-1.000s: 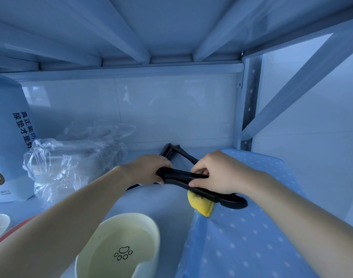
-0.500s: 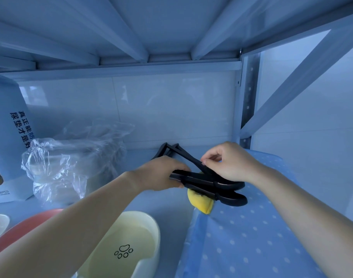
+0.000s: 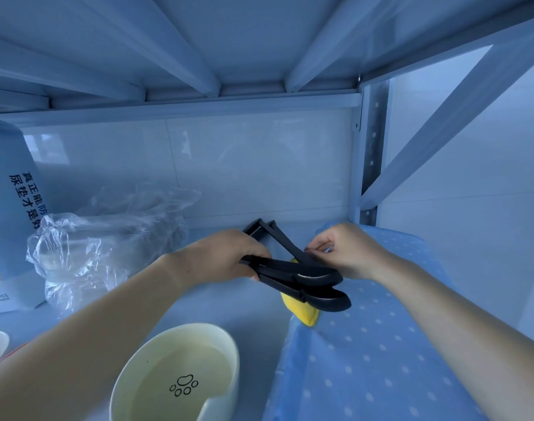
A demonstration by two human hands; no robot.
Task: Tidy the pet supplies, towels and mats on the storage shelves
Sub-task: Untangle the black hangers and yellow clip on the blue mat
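Near the middle of the frame, the left hand (image 3: 229, 259) is gripping the black tongs (image 3: 302, 278) with its fingers curled round the handle end. The spoon-shaped tips are pointing toward the right and hanging just above the edge of the blue dotted mat (image 3: 366, 344). The right hand (image 3: 347, 250), just right of centre, is pinching a thin black arm of the tongs between thumb and forefinger; this arm is slanting up toward the back wall. A yellow soft item (image 3: 299, 311) is lying beneath the tongs on the mat's left edge, partly hidden by them. The mat is covering the right side of the shelf (image 3: 229, 308).

At the lower centre, a cream bowl (image 3: 180, 375) with a paw print inside is sitting on the shelf, near the left forearm. At the middle left, a crumpled clear plastic bag (image 3: 102, 247) is resting against a blue and white package (image 3: 10, 214) with printed characters, which is standing at the left edge.
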